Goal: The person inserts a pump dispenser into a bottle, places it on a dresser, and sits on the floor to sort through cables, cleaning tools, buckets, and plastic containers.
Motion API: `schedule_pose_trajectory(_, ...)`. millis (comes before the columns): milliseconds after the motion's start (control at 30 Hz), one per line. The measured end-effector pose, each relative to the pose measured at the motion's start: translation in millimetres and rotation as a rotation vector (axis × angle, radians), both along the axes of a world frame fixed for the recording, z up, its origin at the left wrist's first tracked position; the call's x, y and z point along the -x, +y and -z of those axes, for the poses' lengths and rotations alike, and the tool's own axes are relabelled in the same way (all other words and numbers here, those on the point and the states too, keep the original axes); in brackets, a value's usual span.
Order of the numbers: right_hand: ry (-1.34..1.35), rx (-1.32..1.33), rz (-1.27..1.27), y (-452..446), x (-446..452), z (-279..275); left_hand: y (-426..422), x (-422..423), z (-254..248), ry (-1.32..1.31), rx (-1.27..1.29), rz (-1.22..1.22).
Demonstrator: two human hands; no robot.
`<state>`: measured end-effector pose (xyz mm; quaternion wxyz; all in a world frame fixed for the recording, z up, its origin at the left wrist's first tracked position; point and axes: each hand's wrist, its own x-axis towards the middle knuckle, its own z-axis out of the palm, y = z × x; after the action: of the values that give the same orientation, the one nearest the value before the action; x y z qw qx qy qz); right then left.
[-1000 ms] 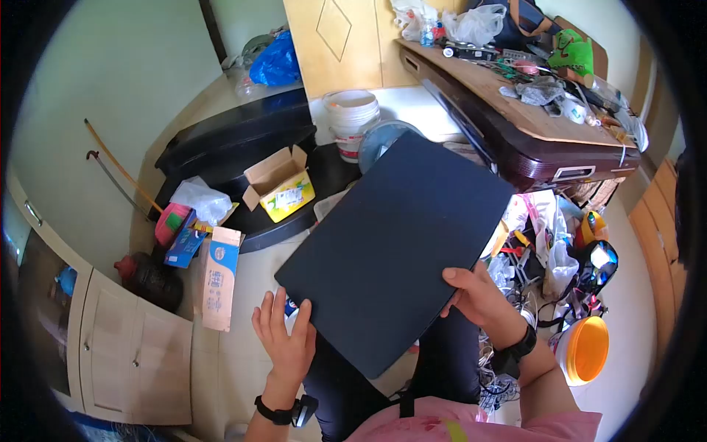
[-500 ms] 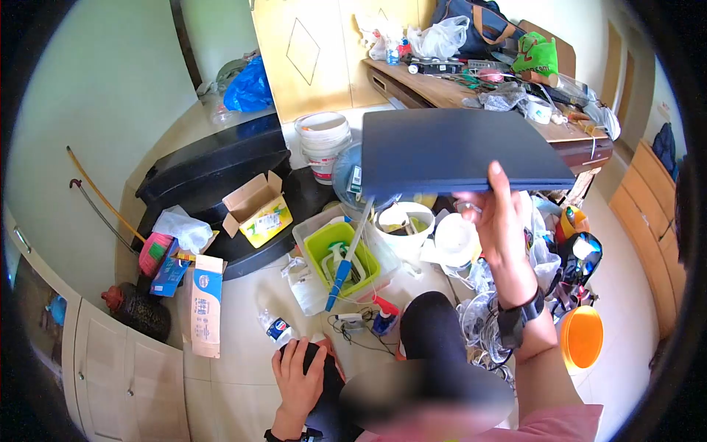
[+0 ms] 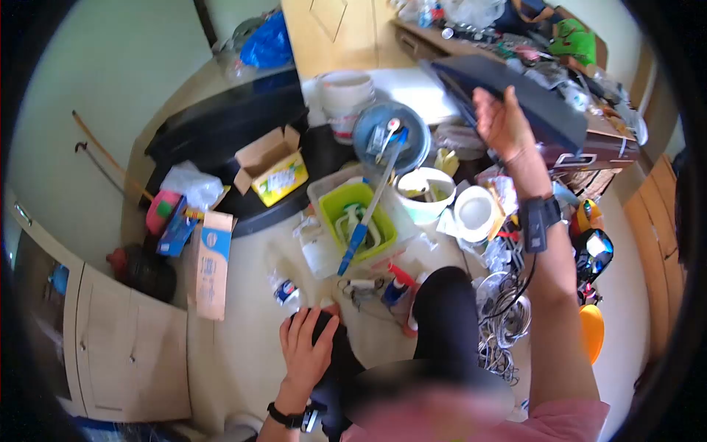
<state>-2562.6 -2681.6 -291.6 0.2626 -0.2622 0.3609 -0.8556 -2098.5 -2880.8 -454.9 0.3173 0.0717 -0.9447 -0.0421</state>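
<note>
Black and flat, the panel (image 3: 549, 99) is up at the desk (image 3: 610, 149), tilted by its near edge; we cannot tell whether the desk bears any weight. In this head view, our right arm (image 3: 556, 283) reaches forward, right hand (image 3: 508, 131) at the panel, fingers extended, their grip unclear. Our left hand (image 3: 304, 353) rests on the left knee (image 3: 318, 320), fingers spread, grasping nothing visible.
</note>
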Motion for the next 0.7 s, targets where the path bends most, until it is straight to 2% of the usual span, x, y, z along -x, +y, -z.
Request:
schedule_pose_trajectory(100,-0.098,0.066,0.093,-5,18,-5,-5,3,4,0.008,0.032,-0.025)
schedule_pose_trajectory(167,-0.182,0.167,0.037,-8,47,-7,-6,4,5,-0.012,0.02,-0.037)
schedule_pose_trajectory(233,-0.181,0.271,-0.128,-14,61,-12,-7,9,8,-0.021,0.019,-0.022)
schedule_pose_trajectory(267,-0.132,0.214,-0.022,-22,64,-16,-7,12,11,-0.027,0.017,-0.023)
schedule_pose_trajectory(300,-0.138,0.211,-0.022,-31,57,-17,-6,14,14,-0.02,-0.001,-0.007)
schedule_pose_trajectory(367,0.128,-0.075,0.296,-44,48,-14,-5,18,19,-0.018,-0.022,0.011)
schedule_pose_trajectory(433,0.171,-0.128,0.206,-41,48,-4,-4,23,22,-0.046,-0.044,0.006)
schedule_pose_trajectory(500,0.431,-0.495,0.162,-36,15,2,-5,25,23,-0.042,-0.034,-0.013)
schedule_pose_trajectory(567,0.649,-0.787,0.298,-27,-29,0,-5,24,24,-0.036,-0.027,-0.038)
schedule_pose_trajectory(633,1.222,-0.86,0.71,-4,-65,0,-8,25,27,-0.014,-0.059,-0.058)
schedule_pose_trajectory(700,1.77,-0.949,1.183,27,-104,-32,-9,27,25,-0.017,-0.066,-0.049)
